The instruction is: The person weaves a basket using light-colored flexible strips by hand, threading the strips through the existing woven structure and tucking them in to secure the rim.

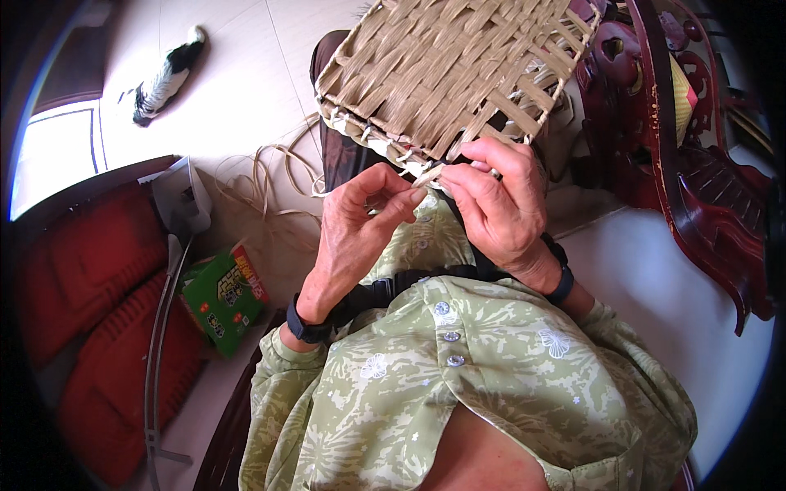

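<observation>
A woven panel of tan, flat fibre strips [434,61] leans across my lap at the top, its lattice more open along the right side. Just below its near corner, my left hand [356,225] pinches a pale fibre strip [428,176] between thumb and forefinger. From the other side my right hand [503,204] closes on the same strip, its fingers curled close to the panel's edge. A thin cord [364,131] binds that edge in loops. The fingertips of the right hand are partly hidden.
Loose pale strips [262,176] trail over the tiled floor at left. A carved dark-red wooden chair [667,139] stands at right. Red cushions [106,286], a green box [221,299] and a grey metal stand [155,360] are at left. A black-and-white animal [168,78] lies on the floor.
</observation>
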`<state>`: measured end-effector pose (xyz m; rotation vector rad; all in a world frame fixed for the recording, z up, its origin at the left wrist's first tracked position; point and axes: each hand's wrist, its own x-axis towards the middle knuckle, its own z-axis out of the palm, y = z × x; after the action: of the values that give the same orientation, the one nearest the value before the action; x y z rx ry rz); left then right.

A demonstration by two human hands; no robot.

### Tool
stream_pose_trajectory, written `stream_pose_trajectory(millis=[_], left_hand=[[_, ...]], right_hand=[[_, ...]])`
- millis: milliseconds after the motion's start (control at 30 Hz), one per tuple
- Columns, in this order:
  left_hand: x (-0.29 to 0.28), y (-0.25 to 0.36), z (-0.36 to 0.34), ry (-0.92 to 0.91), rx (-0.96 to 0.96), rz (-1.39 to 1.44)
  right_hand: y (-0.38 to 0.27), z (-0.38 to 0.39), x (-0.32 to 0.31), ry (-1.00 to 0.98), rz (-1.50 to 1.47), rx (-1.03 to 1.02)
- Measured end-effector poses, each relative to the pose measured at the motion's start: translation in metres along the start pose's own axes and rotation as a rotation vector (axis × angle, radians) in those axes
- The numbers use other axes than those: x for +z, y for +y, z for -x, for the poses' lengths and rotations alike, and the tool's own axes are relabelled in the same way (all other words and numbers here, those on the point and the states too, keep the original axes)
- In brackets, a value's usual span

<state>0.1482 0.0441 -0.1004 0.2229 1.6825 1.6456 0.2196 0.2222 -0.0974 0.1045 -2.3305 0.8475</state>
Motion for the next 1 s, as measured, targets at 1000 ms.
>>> stream_pose_trajectory(millis=[1000], left_hand=[[0.023,-0.012,-0.020,0.037,0.161,0.147]], right_hand=[[-0.010,-0.019,-0.015,-0.136,0.285,0.135]])
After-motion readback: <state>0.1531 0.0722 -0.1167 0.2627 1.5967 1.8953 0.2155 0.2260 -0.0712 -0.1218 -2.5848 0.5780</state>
